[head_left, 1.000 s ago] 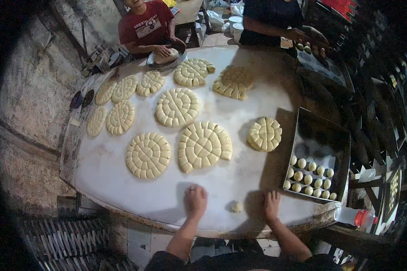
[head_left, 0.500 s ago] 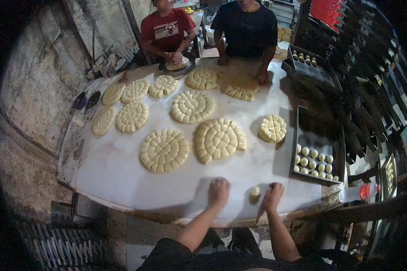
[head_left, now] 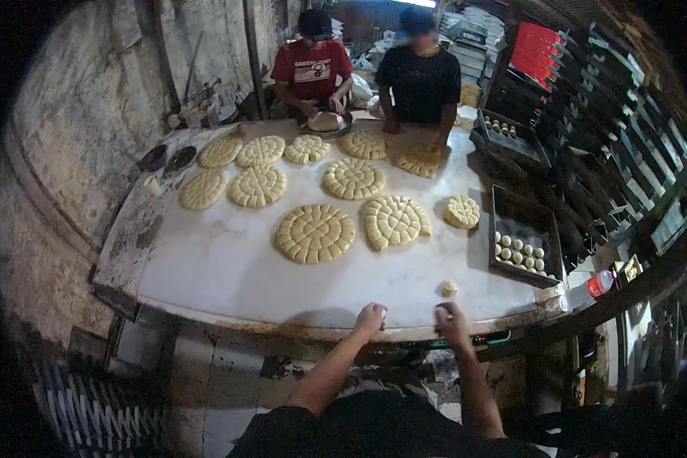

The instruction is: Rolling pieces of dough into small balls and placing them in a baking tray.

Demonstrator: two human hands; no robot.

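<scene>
At the front edge of the table, my left hand (head_left: 369, 321) is closed, with a small pale piece of dough (head_left: 384, 314) showing at the fingertips. Level with it on the right, my right hand (head_left: 452, 324) is curled and slightly blurred; something pale shows at its fingers, too unclear to name. Just beyond the right hand, a small dough ball (head_left: 449, 288) rests on the white tabletop (head_left: 237, 290). Farther off lie large flat dough rounds cut into segments, the nearest being one round (head_left: 315, 233) and another (head_left: 396, 222) with a ragged edge.
A dark tray (head_left: 527, 276) with several dough balls lies at the right, near a smaller dough round (head_left: 462, 211). Another tray (head_left: 511, 145) stands behind it. Two co-workers stand across the table, one handling dough (head_left: 326, 122) in a pan. A bottle (head_left: 590, 290) is at the right edge.
The view has shifted, showing more of the far side. My hands have drawn back to the table's front edge, and the small dough ball now lies beyond my right hand instead of beside it.
</scene>
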